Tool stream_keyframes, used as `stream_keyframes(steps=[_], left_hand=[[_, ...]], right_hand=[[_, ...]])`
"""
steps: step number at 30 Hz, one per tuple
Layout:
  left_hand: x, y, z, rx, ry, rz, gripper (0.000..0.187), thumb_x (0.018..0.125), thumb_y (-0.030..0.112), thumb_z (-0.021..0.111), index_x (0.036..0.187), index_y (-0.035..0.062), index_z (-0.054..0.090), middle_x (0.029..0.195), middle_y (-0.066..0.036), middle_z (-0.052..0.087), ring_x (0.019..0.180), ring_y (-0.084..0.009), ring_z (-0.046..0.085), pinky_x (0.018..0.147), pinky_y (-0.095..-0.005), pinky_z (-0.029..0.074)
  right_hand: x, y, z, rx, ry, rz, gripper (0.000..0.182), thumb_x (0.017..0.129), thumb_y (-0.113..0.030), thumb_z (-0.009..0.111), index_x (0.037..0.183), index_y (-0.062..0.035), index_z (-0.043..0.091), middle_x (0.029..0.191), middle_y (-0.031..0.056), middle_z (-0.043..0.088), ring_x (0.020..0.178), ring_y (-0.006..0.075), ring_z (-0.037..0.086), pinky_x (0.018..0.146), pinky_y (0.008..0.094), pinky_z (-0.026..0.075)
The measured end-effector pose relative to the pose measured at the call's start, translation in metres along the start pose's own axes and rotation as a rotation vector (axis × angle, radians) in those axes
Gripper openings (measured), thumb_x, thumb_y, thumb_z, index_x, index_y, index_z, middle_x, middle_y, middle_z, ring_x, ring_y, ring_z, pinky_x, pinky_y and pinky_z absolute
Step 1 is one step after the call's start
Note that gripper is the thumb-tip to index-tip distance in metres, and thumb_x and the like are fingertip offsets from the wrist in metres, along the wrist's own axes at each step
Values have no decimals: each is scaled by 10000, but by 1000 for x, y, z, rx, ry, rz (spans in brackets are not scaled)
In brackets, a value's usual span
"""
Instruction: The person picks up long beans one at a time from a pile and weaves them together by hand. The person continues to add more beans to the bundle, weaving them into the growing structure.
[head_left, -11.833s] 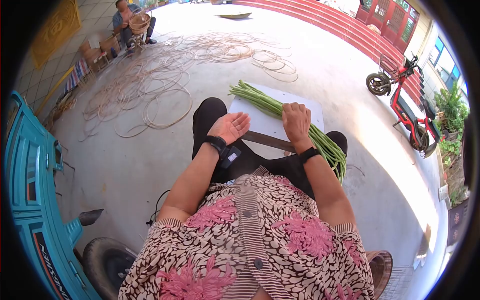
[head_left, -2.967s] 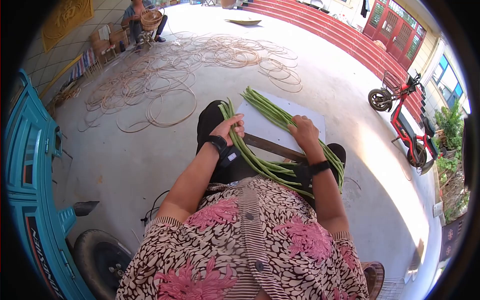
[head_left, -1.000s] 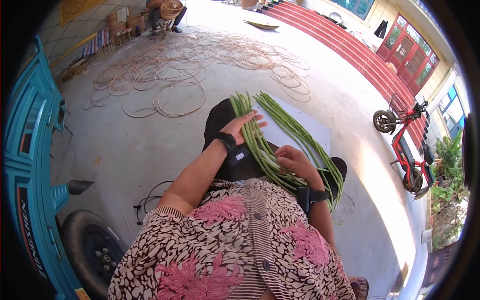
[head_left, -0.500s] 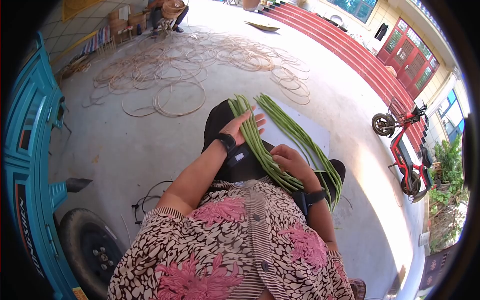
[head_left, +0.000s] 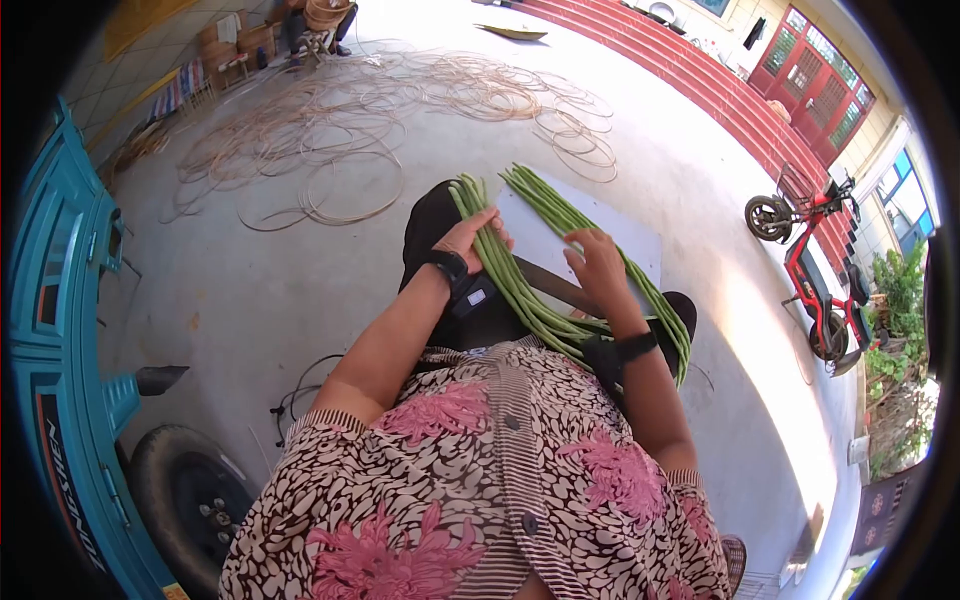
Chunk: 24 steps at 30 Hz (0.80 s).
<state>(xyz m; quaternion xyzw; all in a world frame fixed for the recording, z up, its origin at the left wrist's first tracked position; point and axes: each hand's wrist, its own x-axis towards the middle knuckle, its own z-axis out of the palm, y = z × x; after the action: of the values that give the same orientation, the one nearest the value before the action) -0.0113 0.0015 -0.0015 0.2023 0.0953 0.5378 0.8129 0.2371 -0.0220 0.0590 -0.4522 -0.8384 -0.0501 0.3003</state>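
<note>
A bundle of long green beans (head_left: 500, 266) runs down across my lap. My left hand (head_left: 474, 238) is wrapped round its upper part, with bean ends sticking out beyond the fingers. Beside it, a second group of long beans (head_left: 545, 200) lies over a white board (head_left: 620, 225) and bends down past my right knee. Over these beans is my right hand (head_left: 597, 262), its thumb and fingers apart and nothing visible between them. A dark flat strip (head_left: 555, 285) shows between the two groups. Both wrists carry black bands.
Loose coils of thin cane (head_left: 310, 150) spread over the concrete ahead. To the left stands a blue vehicle (head_left: 70, 350) with a black tyre (head_left: 190, 500). A red scooter (head_left: 810, 260) is parked at right, near red steps (head_left: 640, 60). A person (head_left: 320, 25) sits far back with baskets.
My right hand has left the held bundle and moved up and right over the other beans. The left hand still grips its bundle. More of the dark strip shows.
</note>
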Motion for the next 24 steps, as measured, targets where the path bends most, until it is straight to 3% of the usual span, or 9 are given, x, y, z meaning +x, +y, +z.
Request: stream_keyframes(steps=[3,9,15,24], left_hand=[[0,-3,5,-24,119,19,142,906,198,596,860,75,541,744,-28,577,706,-190,584,769,-389,508],[2,-2,0,-19,139,-10,154,893,195,614,857,64,542,742,-62,581,703,-215,595,742,-409,525],[2,-4,0,5,152,-14,166,894,213,617,851,74,538,744,-48,571,713,-203,588,759,-398,514],[1,-5,1,53,162,-19,158,892,219,618,861,86,538,754,-49,585,733,-220,601,758,-407,515]], right_hand=[[15,15,15,-116,25,108,226,780,-161,630,995,-93,628,1036,114,614,983,320,554,836,439,435],[30,36,39,-258,-101,292,160,771,-180,654,889,-87,600,974,124,603,967,307,562,800,447,440],[45,40,25,-302,-232,170,196,778,-190,635,949,-101,600,970,108,605,948,294,595,779,429,482],[55,38,28,-330,-318,215,208,737,-138,592,926,-52,583,944,141,645,875,323,640,740,441,505]])
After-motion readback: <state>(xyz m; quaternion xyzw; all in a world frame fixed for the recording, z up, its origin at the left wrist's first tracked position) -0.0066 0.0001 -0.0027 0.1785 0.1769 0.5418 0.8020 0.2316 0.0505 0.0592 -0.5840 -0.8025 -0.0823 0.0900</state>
